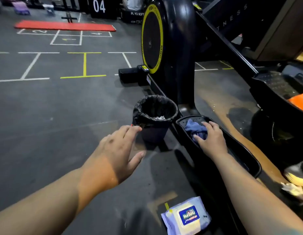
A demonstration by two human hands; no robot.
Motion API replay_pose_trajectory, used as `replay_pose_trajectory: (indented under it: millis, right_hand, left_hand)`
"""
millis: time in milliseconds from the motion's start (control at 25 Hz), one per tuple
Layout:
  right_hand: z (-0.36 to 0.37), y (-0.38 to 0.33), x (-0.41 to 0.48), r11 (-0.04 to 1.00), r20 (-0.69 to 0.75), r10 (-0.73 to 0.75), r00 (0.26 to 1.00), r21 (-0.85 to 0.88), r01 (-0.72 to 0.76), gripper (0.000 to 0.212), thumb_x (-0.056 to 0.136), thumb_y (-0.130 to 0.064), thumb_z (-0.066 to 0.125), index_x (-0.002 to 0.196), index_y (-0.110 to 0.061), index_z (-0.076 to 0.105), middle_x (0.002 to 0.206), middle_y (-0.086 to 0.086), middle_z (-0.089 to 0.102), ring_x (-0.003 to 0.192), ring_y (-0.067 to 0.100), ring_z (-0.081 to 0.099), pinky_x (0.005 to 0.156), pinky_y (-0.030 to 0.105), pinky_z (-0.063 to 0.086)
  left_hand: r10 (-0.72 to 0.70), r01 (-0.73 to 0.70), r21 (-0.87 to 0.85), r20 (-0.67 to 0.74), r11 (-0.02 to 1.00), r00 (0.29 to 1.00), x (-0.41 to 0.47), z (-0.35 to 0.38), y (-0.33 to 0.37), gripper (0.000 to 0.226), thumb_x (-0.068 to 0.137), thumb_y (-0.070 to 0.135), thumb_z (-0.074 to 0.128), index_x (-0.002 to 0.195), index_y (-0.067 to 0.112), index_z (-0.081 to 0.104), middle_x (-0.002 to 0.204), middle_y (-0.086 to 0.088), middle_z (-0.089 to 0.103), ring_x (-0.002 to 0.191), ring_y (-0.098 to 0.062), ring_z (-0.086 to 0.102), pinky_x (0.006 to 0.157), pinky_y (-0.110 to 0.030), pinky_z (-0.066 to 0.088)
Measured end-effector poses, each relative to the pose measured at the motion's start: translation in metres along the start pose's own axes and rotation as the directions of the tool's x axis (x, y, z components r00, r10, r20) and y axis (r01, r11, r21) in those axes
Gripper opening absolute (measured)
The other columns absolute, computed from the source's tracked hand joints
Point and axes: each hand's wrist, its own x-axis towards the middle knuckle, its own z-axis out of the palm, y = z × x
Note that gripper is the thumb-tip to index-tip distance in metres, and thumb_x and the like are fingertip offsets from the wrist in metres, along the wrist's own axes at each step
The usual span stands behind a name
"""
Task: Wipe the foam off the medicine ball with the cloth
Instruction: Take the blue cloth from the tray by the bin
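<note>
Head view. A crumpled blue fabric cloth (pixel 195 128) lies in the far end of a long black plastic footplate (pixel 249 160) with a raised rim, part of a black exercise machine with a yellow-ringed flywheel (pixel 152 39). The footplate's long axis runs from far left to near right, and the bunched cloth lies roughly along it, its loose end pointing towards the far tip of the plate.

The right hand (pixel 213 139) is palm-down on the cloth. Its fingers (pixel 210 124) are slightly spread and bent over the near half of the cloth, and its thumb (pixel 198 137) presses the cloth's near edge, so the hand grips the fabric.

The left hand (pixel 120 150) is held palm-down above the dark rubber floor (pixel 62 107). Its fingers are straight and close together, its thumb is spread apart from them, and it holds nothing. The fingertips are just beside the rim of a small round dark bin (pixel 154 133).

The bin stands upright on the floor, just beside the footplate. It is lined with a black plastic bag (pixel 138 107) folded over the rim and holds crumpled white paper (pixel 160 117).

A flat pale pack of wet wipes (pixel 184 217) with a blue label lies on the floor, label up, near the right forearm.
</note>
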Motion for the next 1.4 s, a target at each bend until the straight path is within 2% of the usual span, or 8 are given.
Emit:
replay_pose_trajectory:
  millis: [240,400,600,800,1040,1200,1320,1400]
  right_hand:
    - [0.016,0.0,0.027,0.992,0.231,0.117,0.966,-0.067,-0.104,0.053,0.079,-0.031,0.076,0.129,-0.023,0.059,0.126,0.01,0.058,0.115,0.03,0.058,0.093,0.034,0.045]
    - [0.016,-0.014,0.021,0.997,0.116,0.076,0.99,-0.024,-0.074,0.035,0.078,-0.009,0.063,0.113,-0.015,0.066,0.114,0.014,0.059,0.104,0.035,0.059,0.079,0.03,0.04]
    - [-0.014,-0.066,-0.006,0.949,-0.225,-0.131,0.966,0.253,0.187,0.042,0.07,0.006,0.063,0.107,-0.013,0.073,0.108,0.004,0.067,0.102,0.021,0.061,0.089,0.012,0.039]
    - [-0.041,-0.165,-0.028,0.785,-0.103,-0.305,0.947,0.536,0.311,0.037,0.081,0.0,0.069,0.108,-0.024,0.074,0.108,-0.014,0.07,0.104,0.0,0.063,0.093,0.012,0.043]
    - [-0.05,-0.312,-0.081,0.483,0.03,-0.623,0.782,0.801,0.354,0.043,0.087,-0.001,0.066,0.103,-0.04,0.071,0.102,-0.012,0.073,0.097,-0.002,0.066,0.086,0.013,0.046]
    - [-0.049,-0.412,-0.13,0.345,0.08,-0.783,0.617,0.881,0.323,0.031,0.084,-0.001,0.069,0.099,-0.029,0.074,0.092,-0.016,0.075,0.085,-0.005,0.066,0.077,0.012,0.049]
    - [-0.057,-0.481,-0.182,0.217,0.047,-0.881,0.47,0.924,0.314,0.025,0.078,-0.001,0.072,0.092,-0.021,0.074,0.086,-0.01,0.075,0.081,0.0,0.069,0.073,0.013,0.051]
    - [-0.059,-0.519,-0.213,0.166,0.051,-0.922,0.383,0.947,0.275,0.017,0.075,-0.008,0.077,0.085,-0.021,0.072,0.078,-0.007,0.074,0.071,0.001,0.066,0.065,0.014,0.051]
  left_hand:
    - [-0.05,0.052,-0.037,0.041,0.998,0.998,-0.007,0.019,-0.018,0.06,0.085,0.055,0.041,0.136,0.024,0.038,0.129,0.003,0.05,0.114,-0.022,0.057,0.095,-0.039,0.049]
    - [-0.118,0.123,-0.063,0.072,0.99,0.99,-0.005,0.02,-0.031,0.056,0.092,0.041,0.056,0.141,0.026,0.034,0.138,0.007,0.042,0.125,-0.017,0.048,0.099,-0.034,0.043]
    - [-0.201,0.21,-0.101,0.087,0.973,0.976,-0.009,0.013,-0.054,0.058,0.091,0.041,0.059,0.141,0.029,0.032,0.14,0.008,0.038,0.126,-0.019,0.049,0.098,-0.038,0.045]
    - [-0.289,0.319,-0.188,0.169,0.929,0.942,-0.016,-0.017,-0.06,0.071,0.087,0.048,0.063,0.143,0.038,0.021,0.145,0.011,0.033,0.125,-0.015,0.052,0.104,-0.034,0.043]
    - [-0.484,0.485,-0.3,0.083,0.821,0.871,-0.055,-0.118,-0.092,0.087,0.077,0.052,0.074,0.145,0.039,0.022,0.138,0.009,0.043,0.107,-0.007,0.06,0.089,-0.023,0.046]
    - [-0.574,0.52,-0.406,-0.015,0.752,0.819,-0.116,-0.164,-0.114,0.055,0.076,0.038,0.08,0.124,0.035,0.053,0.114,0.01,0.062,0.093,-0.003,0.067,0.085,-0.029,0.056]
    - [-0.732,0.524,-0.604,-0.152,0.601,0.664,-0.182,-0.181,-0.129,0.027,0.077,0.021,0.081,0.096,0.03,0.064,0.096,0.011,0.065,0.077,0.011,0.063,0.07,-0.016,0.056]
    - [-0.79,0.505,-0.667,-0.216,0.548,0.574,-0.232,-0.191,-0.141,0.023,0.075,0.015,0.083,0.087,0.014,0.062,0.081,0.006,0.062,0.07,0.002,0.062,0.07,-0.026,0.059]
